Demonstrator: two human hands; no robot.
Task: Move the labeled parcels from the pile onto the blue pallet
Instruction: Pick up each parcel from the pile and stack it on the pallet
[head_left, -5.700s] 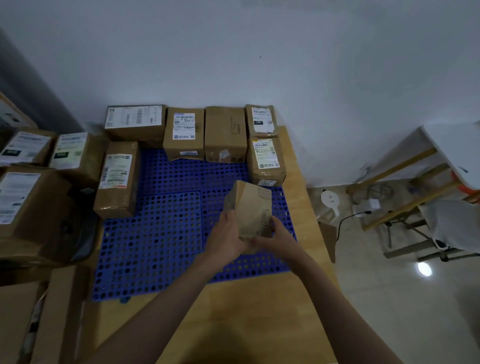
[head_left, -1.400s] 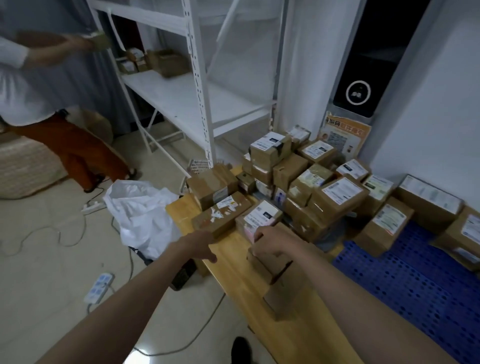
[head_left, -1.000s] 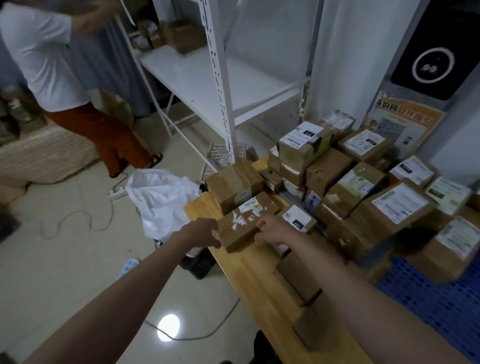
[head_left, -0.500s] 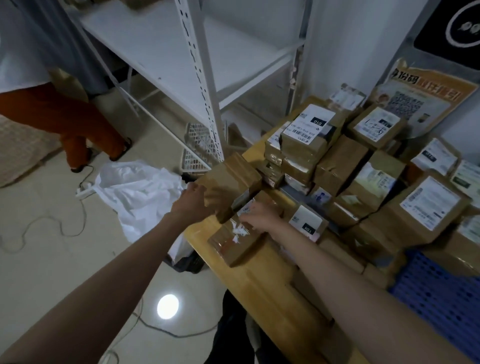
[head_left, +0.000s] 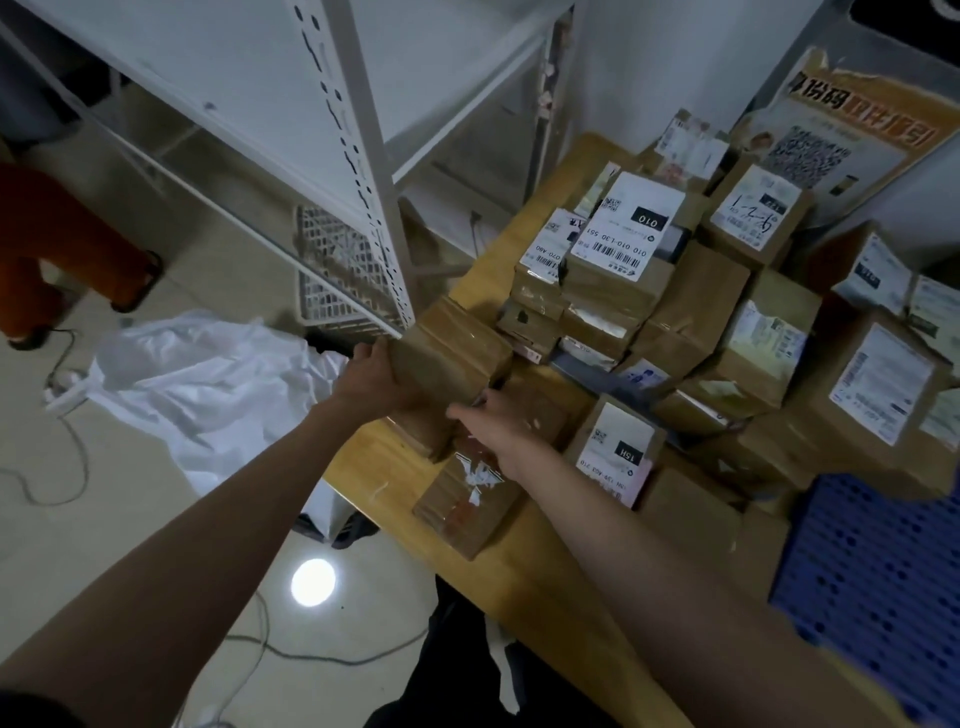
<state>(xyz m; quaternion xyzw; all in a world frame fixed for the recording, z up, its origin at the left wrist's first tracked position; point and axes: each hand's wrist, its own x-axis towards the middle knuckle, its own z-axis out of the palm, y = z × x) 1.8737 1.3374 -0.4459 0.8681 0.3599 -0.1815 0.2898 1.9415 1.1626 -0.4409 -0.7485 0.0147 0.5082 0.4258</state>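
2 hands are on 1 taped brown parcel (head_left: 449, 353) at the near-left corner of the pile (head_left: 727, 322), so the step in hand looks like the pick-up of the next parcel. The left hand (head_left: 376, 376) grips its left end, fingers wrapped round the edge at about 9 o'clock of the box. The right hand (head_left: 498, 423) lies at its near right corner, at about 5 o'clock; whether those fingers curl under the box or only press on it I cannot tell. No label shows on the faces of this parcel that can be seen.

Just below it, at 6 o'clock, a flat parcel with a torn label (head_left: 470, 499) lies on the wooden table (head_left: 545, 597). A labeled box marked 15H (head_left: 618, 454) stands just beside the right wrist at 3 o'clock. The blue pallet (head_left: 872, 582) shows only as a corner at 4 o'clock from the hands, well apart from the held parcel.

Next, I judge, the parcel must be lifted free of its neighbours without nudging the stack at 2 o'clock, then carried right to the pallet and set down, label up if it has one.
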